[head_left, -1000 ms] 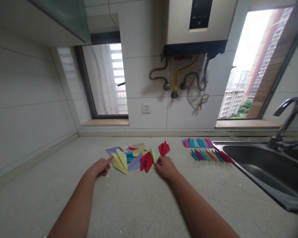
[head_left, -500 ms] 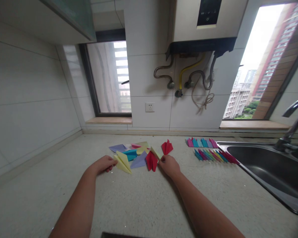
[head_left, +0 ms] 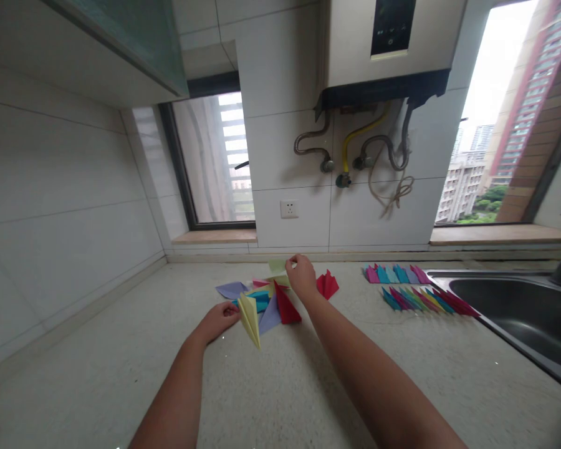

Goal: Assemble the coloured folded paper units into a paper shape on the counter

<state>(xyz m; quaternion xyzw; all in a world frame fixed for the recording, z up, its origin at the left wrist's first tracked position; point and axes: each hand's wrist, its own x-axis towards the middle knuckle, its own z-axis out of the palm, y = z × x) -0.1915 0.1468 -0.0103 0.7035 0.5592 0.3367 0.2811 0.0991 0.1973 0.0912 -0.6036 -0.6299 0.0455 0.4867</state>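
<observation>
My left hand (head_left: 220, 322) pinches the tail edge of a pale yellow paper airplane (head_left: 249, 319), whose nose points toward me. My right hand (head_left: 302, 275) reaches over the far side of the pile, its fingers closed on the edge of a pale green paper airplane (head_left: 277, 267). Between the hands lie a blue paper airplane (head_left: 260, 302), a lavender one (head_left: 270, 315) and a red one (head_left: 287, 305) that stands tilted. Another lavender airplane (head_left: 232, 289) rests at the pile's left. Behind my right wrist is a second red airplane (head_left: 328, 285), partly hidden.
To the right, two rows of folded paper airplanes, a back row (head_left: 395, 274) and a front row (head_left: 425, 300), lie beside the steel sink (head_left: 490, 337). A wall socket (head_left: 289, 209) and a water heater (head_left: 388, 37) with hoses are on the tiled wall.
My right hand has moved from the front red airplane to the pale green one farther back. That red airplane has tipped. My left hand has turned the yellow airplane slightly. The view has shifted left.
</observation>
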